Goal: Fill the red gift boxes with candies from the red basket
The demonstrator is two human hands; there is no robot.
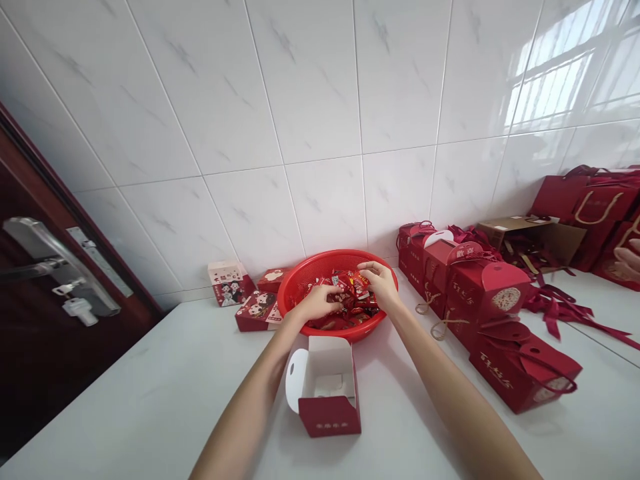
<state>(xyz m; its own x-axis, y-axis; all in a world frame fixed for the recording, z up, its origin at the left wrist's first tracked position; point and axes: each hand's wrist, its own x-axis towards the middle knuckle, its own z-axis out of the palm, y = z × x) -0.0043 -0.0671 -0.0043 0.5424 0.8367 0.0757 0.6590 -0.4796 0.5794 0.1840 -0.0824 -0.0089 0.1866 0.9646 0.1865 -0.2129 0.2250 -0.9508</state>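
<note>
A round red plastic basket (293, 283) holds several small, shiny red wrapped packets (350, 310). My left hand (321, 303) reaches in from the left, its fingers closed on one of the packets. Over the basket's right side, my right hand (379, 281) is bent at the wrist with its fingers loosely curled and apart, nothing visible in them. In front of the basket, between my forearms, stands an open red carton (330, 417) with a white inside. Its flaps are up, and a small white piece lies at the bottom.
Small printed boxes (257, 311) sit left of the basket. On the right stand closed red gift boxes (487, 293) with cords, dark red ribbons (563, 307), a brown cardboard box (555, 237) and red bags (600, 200). A tiled wall rises behind; a door handle (60, 260) is at left.
</note>
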